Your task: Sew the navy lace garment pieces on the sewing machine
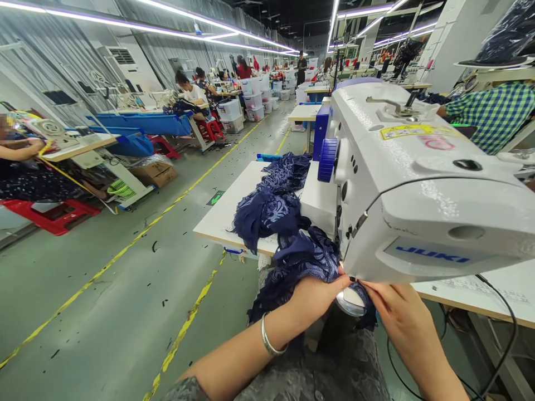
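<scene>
Dark blue lace fabric (278, 214) lies heaped on the white sewing table (234, 206) and trails down to the needle area of a white JUKI sewing machine (418, 184). My left hand (315, 295), with a silver bangle on the wrist, presses on the fabric at the machine's bed, fingers closed over the cloth. My right hand (395, 309) pinches the same fabric just right of it, under the machine head. The needle and the fingertips are partly hidden by the machine.
A wide grey aisle with yellow floor lines (125, 250) runs along the left. Other workers sit at sewing stations (192, 94) across it, with red stools (54, 214) and plastic bins (232, 114). A person in a checked shirt (493, 114) sits behind the machine. A black cable (507, 334) hangs at right.
</scene>
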Motion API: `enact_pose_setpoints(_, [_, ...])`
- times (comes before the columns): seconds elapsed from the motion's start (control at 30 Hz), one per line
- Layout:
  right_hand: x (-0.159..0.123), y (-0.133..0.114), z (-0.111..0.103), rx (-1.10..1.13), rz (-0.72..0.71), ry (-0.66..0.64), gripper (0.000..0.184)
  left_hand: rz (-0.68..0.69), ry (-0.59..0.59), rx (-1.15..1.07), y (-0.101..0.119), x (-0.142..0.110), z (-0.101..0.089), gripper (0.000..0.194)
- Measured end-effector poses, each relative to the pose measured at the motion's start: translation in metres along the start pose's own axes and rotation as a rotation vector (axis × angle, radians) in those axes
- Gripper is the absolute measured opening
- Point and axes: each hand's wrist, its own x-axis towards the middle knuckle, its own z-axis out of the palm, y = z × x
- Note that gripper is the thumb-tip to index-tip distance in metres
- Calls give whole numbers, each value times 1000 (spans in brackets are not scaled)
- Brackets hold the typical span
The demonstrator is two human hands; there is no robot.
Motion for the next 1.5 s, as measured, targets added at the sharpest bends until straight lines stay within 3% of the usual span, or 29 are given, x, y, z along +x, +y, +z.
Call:
enact_pose_setpoints(0.1, [6,13,7,277,461,-220,32,-19,14,24,-3,0,2,26])
enact_pose_setpoints(0.17, [14,22,8,466,620,-414,47,-33,31,28,-2,1,3,27])
enact_pose_setpoints(0.23, [24,27,5,552,616,-511,53,-30,57,65,-1,2,5,28])
enact_pose_setpoints(0.4, [35,30,-1,567,494,-559,52,19,137,132,3,5,7,19])
enact_pose_setpoints(0.5, [27,29,2,700,558,-609,55,48,90,0,4,5,3,14])
enact_pose_setpoints(0.57, [17,27,7,854,671,-576,62,50,30,-138,4,4,-1,15])
enact_pose_setpoints(0.67, [1,25,15,1002,796,-388,59,5,-19,-278,1,2,-7,27])
enact_pose_setpoints(0.77, [-7,25,20,979,765,-241,40,-43,9,-374,-2,2,-8,29])
enact_pose_setpoints(0.83, [-8,25,20,952,726,-206,38,-37,31,-396,-4,3,-6,28])
enact_pose_setpoints(0.93, [-6,25,20,940,716,-220,41,-28,61,-395,-6,4,-4,30])
enact_pose_setpoints(1.17, [-9,28,22,916,822,-297,70,-31,70,-398,-5,2,-4,32])
enact_pose_setpoints(1.33, [-12,34,21,846,871,-374,55,-37,80,-341,-6,2,-3,30])
enact_pose_setpoints(1.5, [-12,29,19,835,900,-338,63,-44,89,-348,-3,1,-2,29])
